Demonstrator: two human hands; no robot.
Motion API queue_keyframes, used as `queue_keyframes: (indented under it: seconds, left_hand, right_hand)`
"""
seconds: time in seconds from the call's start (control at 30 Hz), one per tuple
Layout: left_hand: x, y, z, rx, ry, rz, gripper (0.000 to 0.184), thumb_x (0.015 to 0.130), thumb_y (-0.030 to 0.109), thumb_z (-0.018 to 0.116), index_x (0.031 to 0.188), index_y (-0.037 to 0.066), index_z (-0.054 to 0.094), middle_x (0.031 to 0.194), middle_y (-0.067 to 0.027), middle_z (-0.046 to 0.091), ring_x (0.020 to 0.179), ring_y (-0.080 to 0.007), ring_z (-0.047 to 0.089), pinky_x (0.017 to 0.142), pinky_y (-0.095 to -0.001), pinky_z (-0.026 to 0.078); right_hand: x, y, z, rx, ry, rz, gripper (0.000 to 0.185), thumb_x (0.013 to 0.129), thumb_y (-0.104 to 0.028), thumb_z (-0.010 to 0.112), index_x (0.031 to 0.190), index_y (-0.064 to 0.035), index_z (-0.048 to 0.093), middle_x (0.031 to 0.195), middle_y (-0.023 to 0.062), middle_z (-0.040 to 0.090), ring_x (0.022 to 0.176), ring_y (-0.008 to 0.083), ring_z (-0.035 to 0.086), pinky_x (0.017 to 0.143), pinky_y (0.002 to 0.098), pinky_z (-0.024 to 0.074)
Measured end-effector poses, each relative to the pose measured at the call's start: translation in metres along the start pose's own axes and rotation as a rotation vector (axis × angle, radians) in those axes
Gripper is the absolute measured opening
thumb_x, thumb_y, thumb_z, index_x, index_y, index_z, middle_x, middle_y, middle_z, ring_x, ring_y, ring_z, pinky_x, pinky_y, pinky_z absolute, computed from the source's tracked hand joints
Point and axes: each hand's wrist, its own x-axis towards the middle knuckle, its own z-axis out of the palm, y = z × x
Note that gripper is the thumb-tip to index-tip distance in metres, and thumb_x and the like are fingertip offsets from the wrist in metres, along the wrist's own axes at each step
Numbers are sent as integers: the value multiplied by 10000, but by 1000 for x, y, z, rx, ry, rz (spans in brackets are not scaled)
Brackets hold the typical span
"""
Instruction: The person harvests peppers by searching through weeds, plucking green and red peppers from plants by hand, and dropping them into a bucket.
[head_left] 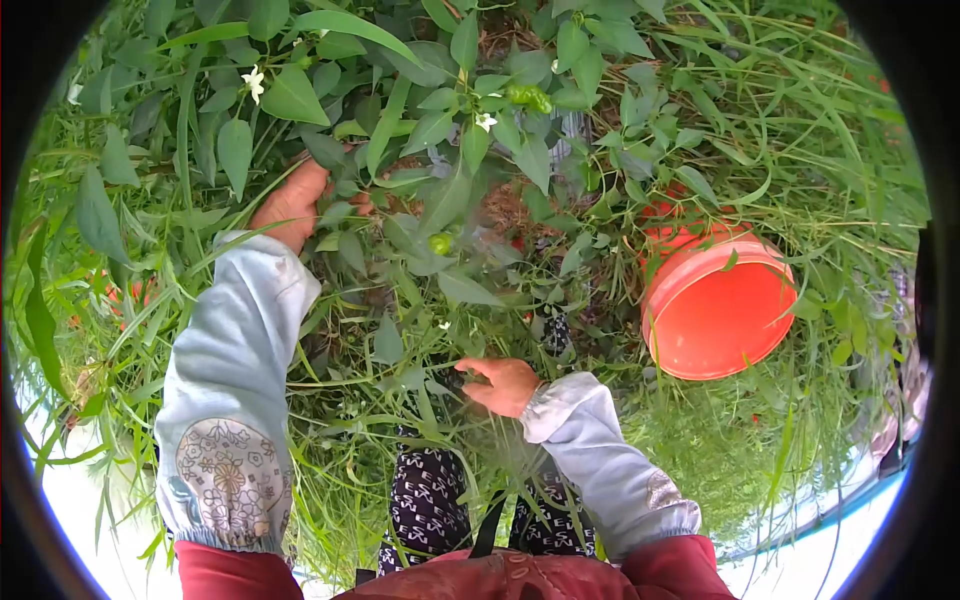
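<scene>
My left hand (pixel 292 203) reaches into the leafy pepper plants at the upper left, its fingers mostly hidden behind leaves. Low in the middle, my right hand (pixel 503 386) is beside thin stems and grass, thumb and forefinger a little apart at the left end, with nothing clearly visible between them. A light green pepper (pixel 529 97) hangs among the leaves at the top centre, and a smaller one (pixel 440 243) shows between the hands. White flowers (pixel 254 84) dot the foliage.
An orange-red bucket (pixel 718 308) lies tilted in the grass at the right, its opening facing me and no contents visible. Tall grass (pixel 800 110) surrounds the plants. My patterned trouser legs (pixel 430 498) are at the bottom. Blades and stems cross between my arms.
</scene>
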Motion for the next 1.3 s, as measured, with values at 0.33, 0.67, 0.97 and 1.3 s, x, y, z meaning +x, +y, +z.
queue_keyframes:
  seconds: [0.33, 0.67, 0.97, 1.3]
  left_hand:
    - [9, 18, -29, 117, -366, 14, 429, 830, 323, 570, 1142, 32, 528, 1056, -100, 561, 729, -203, 565, 654, -294, 541]
    - [-4, 2, 7, 179, -77, 128, 247, 817, 207, 609, 1002, 45, 582, 757, -69, 618, 575, -151, 580, 468, -259, 483]
    - [-11, 7, 33, 355, -79, 114, 250, 815, 199, 617, 1006, 43, 578, 784, -83, 618, 600, -161, 582, 460, -268, 478]
    - [-12, 2, 7, 385, -199, 103, 318, 835, 155, 570, 1113, 6, 531, 915, -112, 591, 757, -193, 612, 652, -279, 538]
  right_hand:
    - [-7, -46, -94, 854, 358, -276, 141, 801, 10, 597, 929, -27, 552, 838, -1, 574, 823, 80, 542, 765, 236, 447]
    - [51, -130, -126, 63, 678, -498, 362, 728, -225, 685, 1047, -105, 563, 820, 77, 595, 839, 219, 578, 776, 382, 422]
    - [53, -133, -122, -69, 647, -401, 241, 753, -269, 642, 900, -81, 611, 756, 97, 622, 667, 263, 593, 636, 342, 452]
    - [7, -94, -111, 917, 63, -423, 141, 844, -150, 528, 826, -20, 582, 657, 21, 559, 609, 104, 522, 605, 243, 430]
